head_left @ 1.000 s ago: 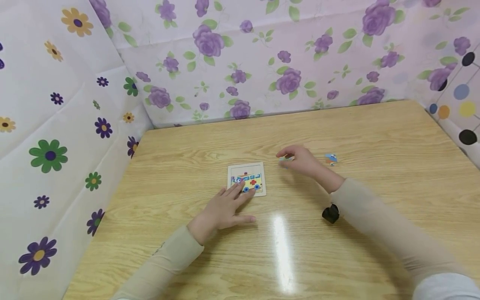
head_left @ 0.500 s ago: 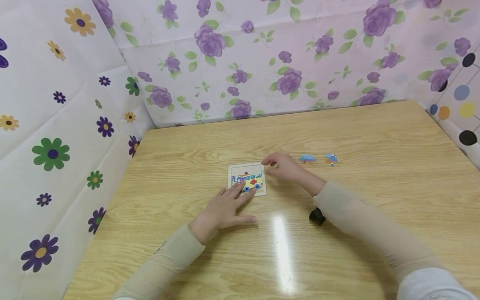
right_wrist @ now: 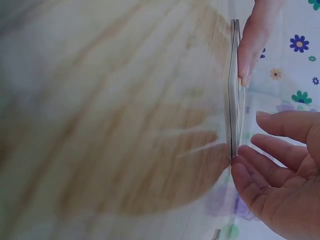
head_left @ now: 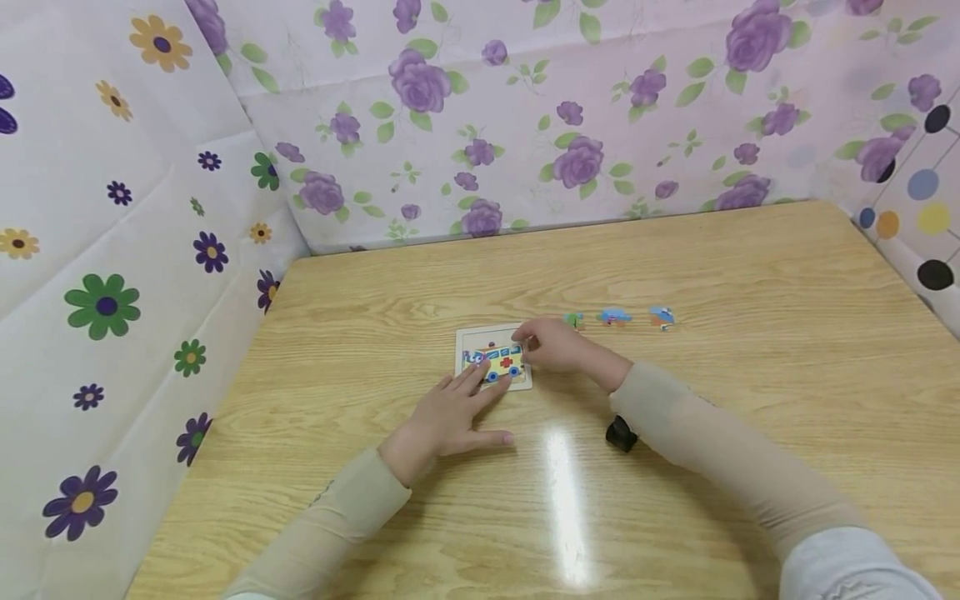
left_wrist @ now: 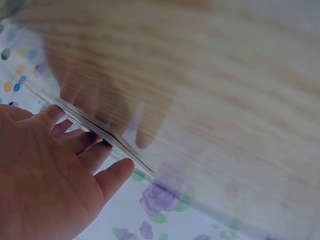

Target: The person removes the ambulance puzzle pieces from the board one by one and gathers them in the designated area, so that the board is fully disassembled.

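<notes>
A small square jigsaw puzzle board (head_left: 460, 346) with a pale frame lies on the table, showing a yellow ambulance with a red cross. My left hand (head_left: 446, 421) rests its outstretched fingertips on the lower part of the board, thumb spread aside. At the board's right edge is my right hand (head_left: 555, 346), its fingertips right at the frame. In the right wrist view, thumb and fingers of that hand stand apart with no piece between them, and the lower fingers meet the side of the board (right_wrist: 232, 100). The left wrist view shows the board edge-on beneath the left fingers.
Three loose puzzle pieces lie in a row right of the board: a green one (head_left: 574, 320), a blue one (head_left: 615, 316) and a blue-and-orange one (head_left: 663, 317). A black wrist device (head_left: 621, 434) hangs by the right sleeve. Flowered cloth (head_left: 480, 150) borders the wooden table (head_left: 360, 333).
My right hand has moved left from the green piece, which stays on the table, to the board's right edge. My left hand has kept its place on the board.
</notes>
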{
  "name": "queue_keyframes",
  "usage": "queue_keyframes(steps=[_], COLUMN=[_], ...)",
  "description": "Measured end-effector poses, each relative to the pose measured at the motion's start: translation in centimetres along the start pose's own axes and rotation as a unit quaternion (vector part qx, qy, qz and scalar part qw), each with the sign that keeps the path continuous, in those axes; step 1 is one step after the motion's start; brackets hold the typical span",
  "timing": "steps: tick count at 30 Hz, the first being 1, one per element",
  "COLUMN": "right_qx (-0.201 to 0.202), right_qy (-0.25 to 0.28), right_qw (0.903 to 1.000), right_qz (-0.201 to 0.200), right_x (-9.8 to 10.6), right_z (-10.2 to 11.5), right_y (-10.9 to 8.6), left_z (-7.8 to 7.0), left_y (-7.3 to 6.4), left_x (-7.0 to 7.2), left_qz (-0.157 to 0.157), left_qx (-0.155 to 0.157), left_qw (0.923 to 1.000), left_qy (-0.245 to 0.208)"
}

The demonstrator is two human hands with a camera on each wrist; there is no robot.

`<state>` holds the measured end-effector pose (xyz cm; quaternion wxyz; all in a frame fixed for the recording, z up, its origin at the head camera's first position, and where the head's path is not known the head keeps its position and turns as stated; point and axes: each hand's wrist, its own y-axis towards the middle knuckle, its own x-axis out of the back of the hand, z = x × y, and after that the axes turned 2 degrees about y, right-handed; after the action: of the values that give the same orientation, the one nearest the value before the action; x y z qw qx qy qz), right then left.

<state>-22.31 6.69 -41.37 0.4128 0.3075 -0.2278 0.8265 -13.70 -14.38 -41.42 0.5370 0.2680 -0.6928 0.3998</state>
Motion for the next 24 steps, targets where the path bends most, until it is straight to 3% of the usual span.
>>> queue_keyframes(steps=[12,24], right_qx=[0.013,-0.023], right_qy=[-0.008,0.069], right_qw=[0.9998,0.9965], right_qz=[-0.014,-0.041], right_x=[-0.19,-0.34], right_z=[0.66,0.14], right_y=[-0.27,0.48], left_z=[-0.03,0.09], left_y=[0.03,0.14], left_x=[0.02,-0.2], left_qz=[0.0,0.012], left_qx=[0.001,0.012], left_qw=[1.0,0.9997], left_qy=[0.001,-0.015])
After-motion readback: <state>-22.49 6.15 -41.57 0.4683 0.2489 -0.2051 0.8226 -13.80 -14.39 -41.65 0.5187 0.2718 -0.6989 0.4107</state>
